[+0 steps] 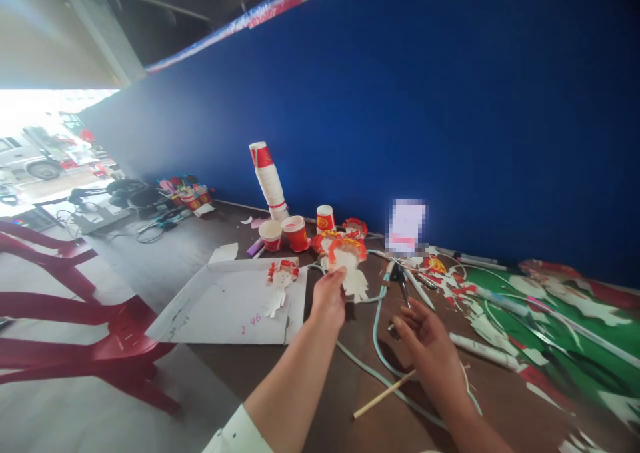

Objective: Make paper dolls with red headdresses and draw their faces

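Observation:
My left hand (330,298) pinches a paper cutout figure (349,266) with a red-orange fringe and a white body. It is held upright above the table, in front of the cups. My right hand (429,343) is closed, its fingertips around a slim dark pen-like object (405,295) whose exact kind I cannot make out. Below that hand lies a thin wooden stick (383,395), one end reaching under the palm. A second paper figure (283,283) with red hair and a drawn face rests on the white board (215,303) to the left.
Behind stand red and white paper cups (295,232) and a leaning cup stack (270,183). A pale cable (379,333) loops across the brown table. Scraps, a white marker (484,351) and scissors (550,340) lie right, by a green sheet (550,300). Red chairs (120,336) stand left.

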`<state>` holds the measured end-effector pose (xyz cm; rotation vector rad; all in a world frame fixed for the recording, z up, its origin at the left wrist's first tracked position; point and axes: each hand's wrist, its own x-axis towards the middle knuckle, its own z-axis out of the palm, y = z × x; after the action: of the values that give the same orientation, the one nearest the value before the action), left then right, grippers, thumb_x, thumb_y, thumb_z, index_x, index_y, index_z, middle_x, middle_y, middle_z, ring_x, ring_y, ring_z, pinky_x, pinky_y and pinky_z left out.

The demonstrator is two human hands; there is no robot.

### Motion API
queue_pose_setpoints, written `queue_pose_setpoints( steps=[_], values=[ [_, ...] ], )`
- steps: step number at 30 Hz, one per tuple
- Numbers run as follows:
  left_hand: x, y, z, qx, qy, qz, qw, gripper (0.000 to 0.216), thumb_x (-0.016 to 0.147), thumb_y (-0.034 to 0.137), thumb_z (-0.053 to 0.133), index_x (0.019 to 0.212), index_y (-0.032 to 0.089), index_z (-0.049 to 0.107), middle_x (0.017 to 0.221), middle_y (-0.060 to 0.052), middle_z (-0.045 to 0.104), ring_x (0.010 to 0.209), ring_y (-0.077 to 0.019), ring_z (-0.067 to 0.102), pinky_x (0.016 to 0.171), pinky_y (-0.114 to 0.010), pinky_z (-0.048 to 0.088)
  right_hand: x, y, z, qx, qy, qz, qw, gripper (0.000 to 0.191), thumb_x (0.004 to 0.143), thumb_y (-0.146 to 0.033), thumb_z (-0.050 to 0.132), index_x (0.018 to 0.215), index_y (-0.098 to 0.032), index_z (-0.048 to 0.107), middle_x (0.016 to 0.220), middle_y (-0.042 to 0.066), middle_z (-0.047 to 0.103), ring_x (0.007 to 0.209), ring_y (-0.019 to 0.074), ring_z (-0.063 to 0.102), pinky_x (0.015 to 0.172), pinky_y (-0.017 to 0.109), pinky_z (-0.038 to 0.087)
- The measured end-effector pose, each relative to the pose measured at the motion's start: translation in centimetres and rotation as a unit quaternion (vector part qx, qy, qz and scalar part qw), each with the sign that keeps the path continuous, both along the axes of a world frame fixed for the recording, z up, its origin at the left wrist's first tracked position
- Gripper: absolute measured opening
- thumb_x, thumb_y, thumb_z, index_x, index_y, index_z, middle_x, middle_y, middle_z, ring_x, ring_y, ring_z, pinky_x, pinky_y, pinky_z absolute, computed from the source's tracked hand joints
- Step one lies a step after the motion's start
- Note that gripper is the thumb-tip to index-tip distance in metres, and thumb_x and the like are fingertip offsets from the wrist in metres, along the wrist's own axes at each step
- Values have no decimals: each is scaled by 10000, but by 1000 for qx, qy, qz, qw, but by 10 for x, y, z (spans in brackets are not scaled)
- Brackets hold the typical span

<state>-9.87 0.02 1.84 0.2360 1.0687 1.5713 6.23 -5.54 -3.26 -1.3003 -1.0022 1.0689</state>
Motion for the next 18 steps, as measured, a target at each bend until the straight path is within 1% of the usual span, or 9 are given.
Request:
queue_pose_setpoints(
  steps=[3, 5, 7, 10, 13, 18],
  values=[
    [-17, 27, 8, -60, 58, 31, 996, 164, 692, 186, 742, 785, 129, 620, 602, -1, 613, 499, -104, 551, 485, -219, 405, 1, -2, -5, 1, -39, 18, 999, 647, 696, -538, 715, 1214, -194, 534, 1050, 88, 658, 915, 211, 659, 828, 368, 551],
    [-26, 42, 10, -80, 76, 44, 993, 133, 715, 167, 719, 786, 132, 612, 556, 19, 568, 472, -97, 518, 478, -221, 392, 3, -3, -8, -1, -65, 32, 997, 649, 718, -537, 691, 1239, -186, 529, 1065, 95, 662, 876, 205, 664, 807, 365, 550],
    [-33, 53, 10, -90, 92, 48, 990, 115, 720, 160, 712, 770, 128, 614, 556, 16, 560, 473, -100, 512, 478, -228, 391, 5, -3, -10, 5, -79, 38, 996, 653, 729, -544, 672, 1253, -182, 525, 1070, 99, 668, 857, 204, 665, 783, 357, 549],
    [-39, 63, 10, -103, 116, 49, 987, 146, 701, 175, 738, 711, 123, 601, 552, 9, 551, 467, -103, 499, 455, -227, 367, 7, -1, -12, 9, -89, 33, 995, 636, 733, -544, 660, 1240, -180, 537, 1058, 99, 676, 855, 208, 666, 754, 346, 549],
    [-41, 69, 8, -120, 137, 58, 982, 170, 692, 161, 744, 683, 126, 578, 536, 17, 528, 451, -97, 479, 447, -223, 352, 8, 0, -13, -3, -98, 40, 994, 607, 731, -539, 655, 1211, -178, 566, 1040, 98, 686, 846, 214, 670, 736, 347, 550],
    [-44, 78, -4, -131, 161, 72, 976, 192, 679, 118, 727, 647, 143, 539, 512, 34, 490, 414, -87, 436, 427, -219, 308, 9, 0, -12, -8, -103, 46, 994, 574, 722, -549, 630, 1151, -168, 599, 1001, 93, 702, 835, 217, 678, 741, 352, 550]
  ],
)
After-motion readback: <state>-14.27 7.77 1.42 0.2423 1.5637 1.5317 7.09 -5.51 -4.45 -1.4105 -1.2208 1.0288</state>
